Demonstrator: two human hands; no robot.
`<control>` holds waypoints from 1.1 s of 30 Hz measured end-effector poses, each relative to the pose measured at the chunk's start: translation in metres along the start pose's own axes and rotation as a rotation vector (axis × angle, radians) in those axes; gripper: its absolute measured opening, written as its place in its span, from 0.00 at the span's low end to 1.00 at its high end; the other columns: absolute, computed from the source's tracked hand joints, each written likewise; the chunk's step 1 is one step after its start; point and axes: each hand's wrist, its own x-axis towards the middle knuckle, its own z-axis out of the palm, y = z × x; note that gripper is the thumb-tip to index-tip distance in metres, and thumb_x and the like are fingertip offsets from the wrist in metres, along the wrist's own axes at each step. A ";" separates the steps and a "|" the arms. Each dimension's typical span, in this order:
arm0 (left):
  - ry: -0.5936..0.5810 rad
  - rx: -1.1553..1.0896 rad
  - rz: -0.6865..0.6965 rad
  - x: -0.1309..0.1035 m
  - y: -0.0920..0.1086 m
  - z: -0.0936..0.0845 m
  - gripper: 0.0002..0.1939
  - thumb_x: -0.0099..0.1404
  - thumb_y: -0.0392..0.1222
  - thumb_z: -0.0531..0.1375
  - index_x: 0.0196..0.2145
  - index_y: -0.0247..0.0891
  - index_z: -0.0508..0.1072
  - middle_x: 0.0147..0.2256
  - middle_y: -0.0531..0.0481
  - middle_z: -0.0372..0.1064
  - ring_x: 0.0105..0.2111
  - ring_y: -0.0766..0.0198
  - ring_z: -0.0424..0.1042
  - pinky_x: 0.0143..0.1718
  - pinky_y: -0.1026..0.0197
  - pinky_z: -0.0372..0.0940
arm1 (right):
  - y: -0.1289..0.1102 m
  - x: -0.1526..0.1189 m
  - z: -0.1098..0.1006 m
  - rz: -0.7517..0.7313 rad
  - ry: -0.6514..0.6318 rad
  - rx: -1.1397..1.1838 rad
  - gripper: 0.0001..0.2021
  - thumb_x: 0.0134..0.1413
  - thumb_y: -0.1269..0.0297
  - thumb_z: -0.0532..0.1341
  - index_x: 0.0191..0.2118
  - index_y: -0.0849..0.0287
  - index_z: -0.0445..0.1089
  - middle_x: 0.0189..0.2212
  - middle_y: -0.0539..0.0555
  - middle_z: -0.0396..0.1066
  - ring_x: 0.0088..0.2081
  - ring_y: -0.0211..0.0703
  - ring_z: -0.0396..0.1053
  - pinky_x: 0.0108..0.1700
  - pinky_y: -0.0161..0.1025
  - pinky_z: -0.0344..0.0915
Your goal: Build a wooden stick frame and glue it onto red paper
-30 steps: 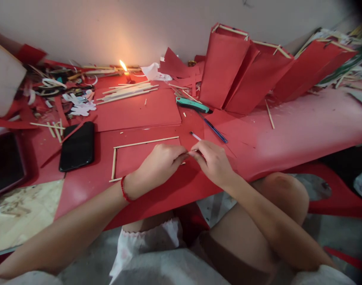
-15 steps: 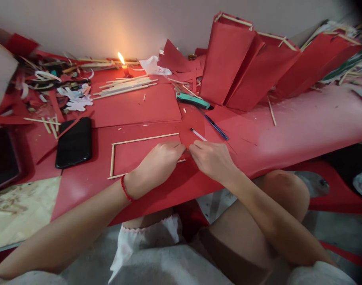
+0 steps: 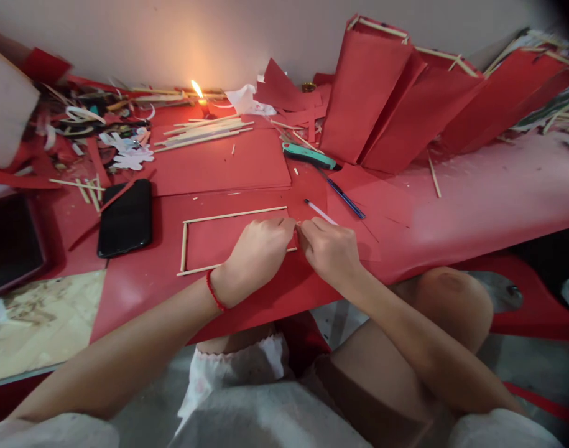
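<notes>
Head view: you look down on a low worktop [image 3: 475, 205] covered in red paper, set against a pale wall [image 3: 247, 37].
Left hand: your left hand [image 3: 260, 252] lies on the red sheet, fingers curled and pinched at the right end of the stick frame [image 3: 228, 242]; a red string circles the wrist.
Right hand: your right hand [image 3: 328, 249] meets the left at the same corner, fingertips closed on the frame's short end piece; which stick each grip holds is too small to tell.
Frame: thin wooden sticks laid as a rectangle flat on the sheet, just in front of you, the far and left sides plain, the near side partly under your left hand.
Surface near: a black phone [image 3: 125, 218] lies left of the frame; a dark tablet [image 3: 11, 242] sits at the far left edge; bare scuffed wood [image 3: 37, 320] shows beneath it.
Surface far: a lit candle [image 3: 201, 102] burns by the wall, with loose sticks [image 3: 204, 132] lying beside it and paper scraps heaped to the left.
Tools: a teal-handled cutter [image 3: 309, 157] and a blue pen [image 3: 344, 198] rest just beyond your right hand.
Right side: red paper boxes [image 3: 387, 99] with stick frames lean in a row along the wall.
Below: your knees and a red stool [image 3: 536, 317] show under the worktop edge.
</notes>
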 end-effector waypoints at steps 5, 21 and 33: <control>0.111 -0.208 0.004 0.002 -0.005 0.001 0.13 0.71 0.30 0.52 0.30 0.36 0.71 0.26 0.47 0.72 0.26 0.60 0.72 0.29 0.61 0.57 | 0.006 0.000 0.000 -0.007 0.015 -0.035 0.25 0.77 0.61 0.43 0.32 0.59 0.71 0.26 0.52 0.69 0.24 0.37 0.58 0.26 0.38 0.43; 0.041 -1.015 -0.198 0.005 -0.020 -0.011 0.18 0.67 0.42 0.59 0.20 0.37 0.71 0.16 0.55 0.62 0.16 0.72 0.55 0.21 0.65 0.51 | 0.079 0.012 -0.048 0.264 0.287 -0.087 0.23 0.77 0.55 0.43 0.37 0.55 0.71 0.30 0.57 0.72 0.32 0.46 0.68 0.33 0.41 0.54; 0.027 -1.545 -0.492 0.015 -0.044 0.008 0.13 0.61 0.46 0.68 0.37 0.40 0.68 0.30 0.48 0.80 0.28 0.62 0.79 0.24 0.68 0.63 | 0.047 0.114 -0.030 0.183 0.031 0.312 0.20 0.61 0.71 0.63 0.59 0.57 0.68 0.40 0.54 0.77 0.41 0.47 0.75 0.42 0.42 0.67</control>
